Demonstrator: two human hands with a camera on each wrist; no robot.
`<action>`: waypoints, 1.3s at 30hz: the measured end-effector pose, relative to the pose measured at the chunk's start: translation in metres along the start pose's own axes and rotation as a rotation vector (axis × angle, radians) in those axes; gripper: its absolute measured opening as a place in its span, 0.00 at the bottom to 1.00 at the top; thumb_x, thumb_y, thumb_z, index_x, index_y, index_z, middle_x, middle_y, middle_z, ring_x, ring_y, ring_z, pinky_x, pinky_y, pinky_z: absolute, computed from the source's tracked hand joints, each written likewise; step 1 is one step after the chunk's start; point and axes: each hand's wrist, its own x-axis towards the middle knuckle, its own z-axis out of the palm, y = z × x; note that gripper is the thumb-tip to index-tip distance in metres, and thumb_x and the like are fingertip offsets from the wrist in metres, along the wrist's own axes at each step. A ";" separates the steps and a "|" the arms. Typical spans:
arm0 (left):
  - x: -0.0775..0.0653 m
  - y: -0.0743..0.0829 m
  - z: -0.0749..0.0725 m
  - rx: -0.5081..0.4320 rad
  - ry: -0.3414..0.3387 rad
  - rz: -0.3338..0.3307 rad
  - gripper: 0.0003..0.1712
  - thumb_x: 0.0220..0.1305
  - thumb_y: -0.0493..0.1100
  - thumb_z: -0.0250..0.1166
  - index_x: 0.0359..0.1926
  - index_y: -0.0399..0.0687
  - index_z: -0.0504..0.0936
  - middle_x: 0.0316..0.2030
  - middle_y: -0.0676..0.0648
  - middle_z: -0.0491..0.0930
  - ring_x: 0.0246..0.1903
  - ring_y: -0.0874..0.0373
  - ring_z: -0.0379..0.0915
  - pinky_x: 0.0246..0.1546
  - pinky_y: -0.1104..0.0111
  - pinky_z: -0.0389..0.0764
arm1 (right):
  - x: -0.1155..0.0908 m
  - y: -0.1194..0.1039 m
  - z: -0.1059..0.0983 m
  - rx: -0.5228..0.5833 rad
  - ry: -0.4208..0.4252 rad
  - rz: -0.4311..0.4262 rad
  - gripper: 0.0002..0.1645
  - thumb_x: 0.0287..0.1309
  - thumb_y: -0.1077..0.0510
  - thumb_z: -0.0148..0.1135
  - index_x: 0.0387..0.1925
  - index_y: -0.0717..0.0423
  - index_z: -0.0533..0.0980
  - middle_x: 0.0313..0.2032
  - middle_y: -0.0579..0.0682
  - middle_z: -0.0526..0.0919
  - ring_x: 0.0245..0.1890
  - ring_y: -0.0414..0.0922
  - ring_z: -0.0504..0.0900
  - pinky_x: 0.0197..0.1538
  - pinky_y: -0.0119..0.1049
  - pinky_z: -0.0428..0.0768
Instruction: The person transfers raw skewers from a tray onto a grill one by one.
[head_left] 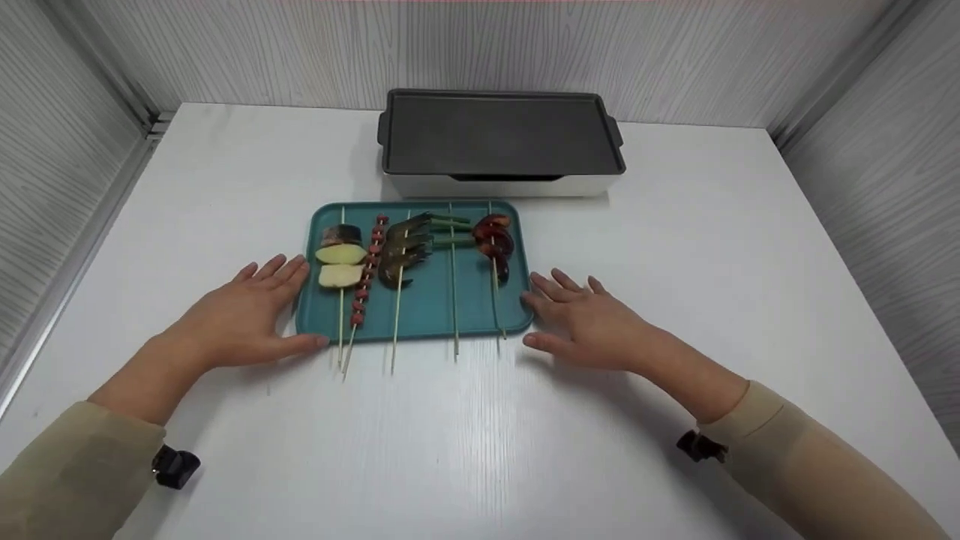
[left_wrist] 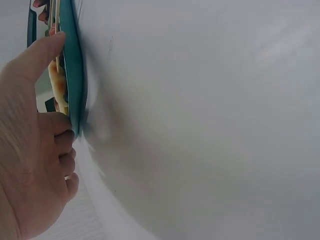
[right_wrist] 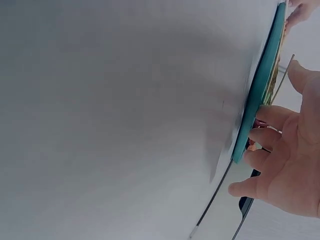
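In the middle of the head view a teal tray (head_left: 427, 307) lies flat on the white table (head_left: 480, 450), and it holds five wooden skewers side by side. From left to right they are a skewer with pale slices and a dark piece (head_left: 341, 259), a skewer of small red pieces (head_left: 367, 270), a shrimp skewer (head_left: 401, 251), a skewer with green stalks (head_left: 452, 229) and a skewer with dark red pieces (head_left: 493, 244). The bare stick ends reach over the lower edge of the tray. The left hand (head_left: 244, 315) rests flat at the left edge of the tray, fingers straight, with the thumb at the lower left corner. The right hand (head_left: 589, 322) lies the same way at the right edge, fingers straight and touching the rim. Neither hand grips anything. Above the tray, in the upper centre, stands an electric griddle (head_left: 499, 135) with a dark plate, just behind the tray.
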 end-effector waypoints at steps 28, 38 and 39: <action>0.001 -0.010 0.012 -0.001 0.061 0.064 0.66 0.68 0.80 0.55 0.83 0.32 0.52 0.82 0.35 0.51 0.82 0.37 0.42 0.81 0.46 0.48 | -0.003 -0.005 0.007 0.086 0.029 0.090 0.49 0.75 0.24 0.46 0.83 0.48 0.60 0.83 0.53 0.54 0.83 0.59 0.48 0.76 0.74 0.49; 0.003 -0.012 0.010 0.025 0.054 0.074 0.66 0.68 0.81 0.55 0.83 0.32 0.52 0.83 0.35 0.49 0.83 0.39 0.41 0.82 0.48 0.46 | -0.003 -0.012 0.006 0.100 0.040 0.112 0.47 0.77 0.26 0.47 0.83 0.49 0.60 0.83 0.54 0.54 0.83 0.61 0.48 0.76 0.75 0.49; 0.003 -0.013 0.010 0.029 0.054 0.075 0.66 0.68 0.81 0.55 0.82 0.32 0.52 0.83 0.35 0.49 0.83 0.39 0.41 0.82 0.49 0.46 | -0.002 -0.013 0.006 0.102 0.041 0.113 0.47 0.77 0.27 0.47 0.83 0.50 0.60 0.83 0.54 0.54 0.83 0.62 0.48 0.76 0.76 0.48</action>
